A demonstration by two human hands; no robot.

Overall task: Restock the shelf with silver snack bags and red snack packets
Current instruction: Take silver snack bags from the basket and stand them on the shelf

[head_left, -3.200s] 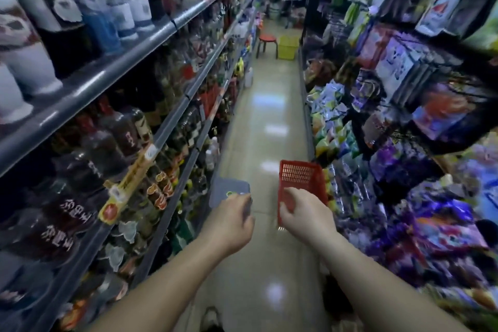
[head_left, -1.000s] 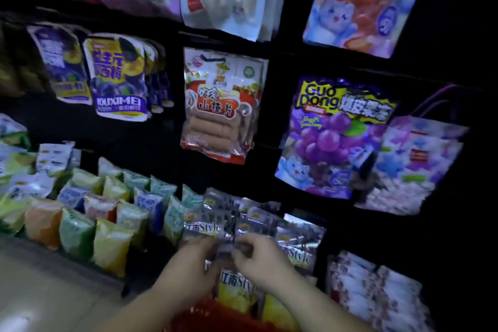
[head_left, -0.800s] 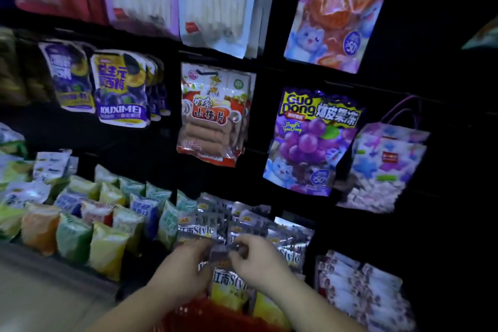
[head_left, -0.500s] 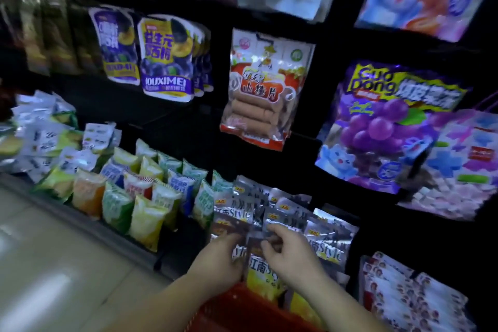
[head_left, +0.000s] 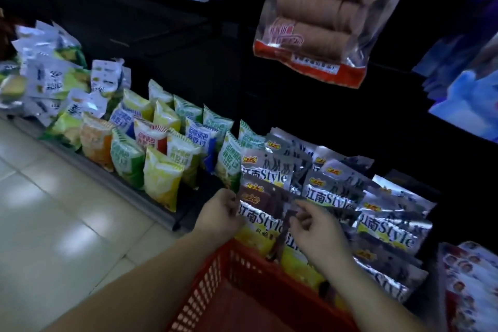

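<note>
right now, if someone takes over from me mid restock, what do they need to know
Left hand pinches the front silver bag at its left edge; right hand pinches its right edge.
The bag is at the red basket's far rim, in front of the silver rows on the shelf.
Done: silver rows look well filled.
Left: seat this bag, then the red packets; none show in the basket.

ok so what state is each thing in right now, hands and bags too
held silver bag, upright, pinched from both sides
left hand, pinching its left edge
right hand, pinching its top edge
red basket, below the hands, bags inside
shelved silver bags, standing in rows
roll bag, hanging above
</note>
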